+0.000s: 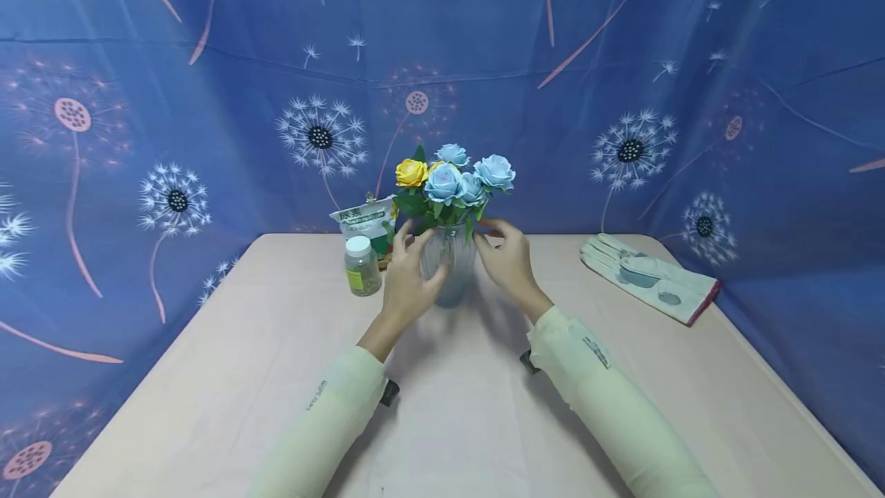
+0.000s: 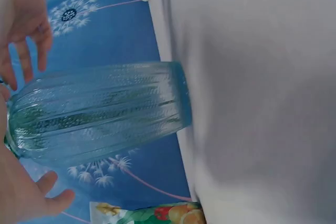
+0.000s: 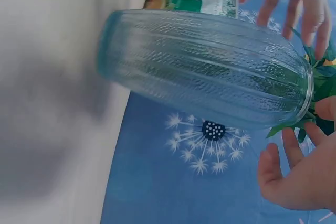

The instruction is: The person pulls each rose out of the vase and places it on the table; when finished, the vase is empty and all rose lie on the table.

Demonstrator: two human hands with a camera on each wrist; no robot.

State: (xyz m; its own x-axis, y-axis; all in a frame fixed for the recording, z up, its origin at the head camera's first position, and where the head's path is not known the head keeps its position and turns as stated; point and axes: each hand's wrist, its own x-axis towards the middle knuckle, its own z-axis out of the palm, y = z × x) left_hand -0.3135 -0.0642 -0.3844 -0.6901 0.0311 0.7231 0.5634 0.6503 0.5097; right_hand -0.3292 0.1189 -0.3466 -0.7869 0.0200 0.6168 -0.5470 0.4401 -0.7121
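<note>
Now left hand (image 1: 408, 283) and right hand (image 1: 508, 260), fingers relaxed, flank the vase (image 1: 449, 271).

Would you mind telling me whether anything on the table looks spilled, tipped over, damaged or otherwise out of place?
Nothing stands out. The glass vase stands upright on the table with the roses in it, and both hands are open beside its neck. The small bottle and the pouch stand upright, and the gloves lie flat. No spill shows.
</note>
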